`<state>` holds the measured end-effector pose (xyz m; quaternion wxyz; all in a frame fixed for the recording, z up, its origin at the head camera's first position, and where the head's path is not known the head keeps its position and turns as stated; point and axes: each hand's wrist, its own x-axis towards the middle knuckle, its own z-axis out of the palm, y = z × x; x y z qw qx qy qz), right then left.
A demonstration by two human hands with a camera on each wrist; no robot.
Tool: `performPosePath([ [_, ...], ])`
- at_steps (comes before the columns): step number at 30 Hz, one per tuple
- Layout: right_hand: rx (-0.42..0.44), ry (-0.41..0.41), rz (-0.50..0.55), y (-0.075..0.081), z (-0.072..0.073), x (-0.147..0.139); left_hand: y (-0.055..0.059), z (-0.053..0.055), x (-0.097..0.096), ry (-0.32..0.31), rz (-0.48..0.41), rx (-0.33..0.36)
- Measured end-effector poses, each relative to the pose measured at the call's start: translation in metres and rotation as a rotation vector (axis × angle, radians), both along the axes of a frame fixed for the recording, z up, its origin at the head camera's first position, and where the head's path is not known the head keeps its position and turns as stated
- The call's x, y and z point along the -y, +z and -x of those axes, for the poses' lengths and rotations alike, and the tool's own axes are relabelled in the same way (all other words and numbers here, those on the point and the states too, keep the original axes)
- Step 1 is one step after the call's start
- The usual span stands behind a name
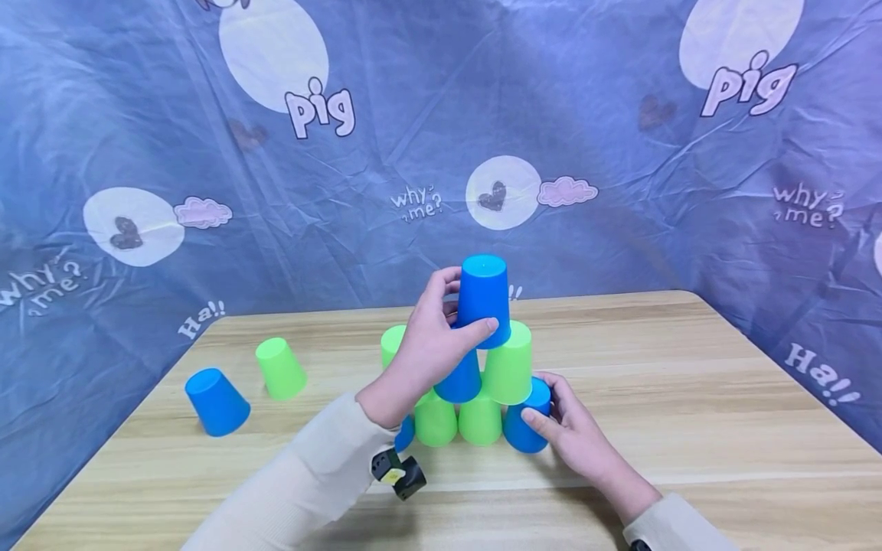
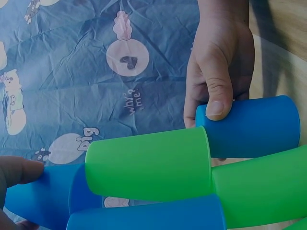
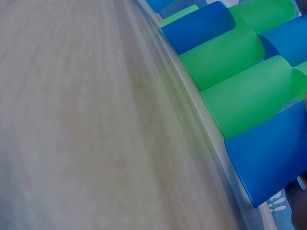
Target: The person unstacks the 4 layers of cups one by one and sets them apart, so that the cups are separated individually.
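Note:
My left hand (image 1: 429, 344) grips an upside-down blue cup (image 1: 485, 295) at the top of a cup pyramid, thumb on its near side. Its rim overlaps the middle blue cup (image 1: 459, 381) and the right green cup (image 1: 510, 363) of the second row. In the left wrist view, the held blue cup (image 2: 48, 196) meets the end of the green cup (image 2: 148, 165). Low on the right, my right hand (image 1: 579, 440) holds the bottom row's end blue cup (image 1: 525, 425), thumb at its side near the top. My left forearm partly hides the row's left blue cup (image 1: 404, 435).
Two green cups (image 1: 480, 422) stand mid-row at the bottom; another green cup (image 1: 393, 343) is at the second row's left. Apart on the left of the wooden table (image 1: 723, 413) stand a blue cup (image 1: 217, 403) and a green cup (image 1: 281, 370). A printed cloth (image 1: 606, 252) hangs behind.

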<state>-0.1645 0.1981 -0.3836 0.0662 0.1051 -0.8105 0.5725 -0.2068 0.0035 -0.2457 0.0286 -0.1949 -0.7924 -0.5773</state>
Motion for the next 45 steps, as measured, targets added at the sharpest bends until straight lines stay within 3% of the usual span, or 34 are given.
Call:
performPosePath([
  [6, -0.001, 0.006, -0.002, 0.0, 0.001, -0.001, 0.0, 0.0, 0.0, -0.002, -0.006, -0.018],
  [14, -0.015, 0.016, -0.001, 0.0, 0.001, -0.001, -0.004, -0.002, 0.0, -0.004, 0.012, -0.107],
  [26, -0.03, 0.017, 0.007, -0.001, 0.0, 0.0, -0.007, -0.006, 0.001, -0.035, -0.04, -0.157],
  [45, -0.014, 0.003, 0.004, -0.001, 0.0, 0.001, -0.007, -0.016, 0.007, -0.025, -0.036, -0.176],
])
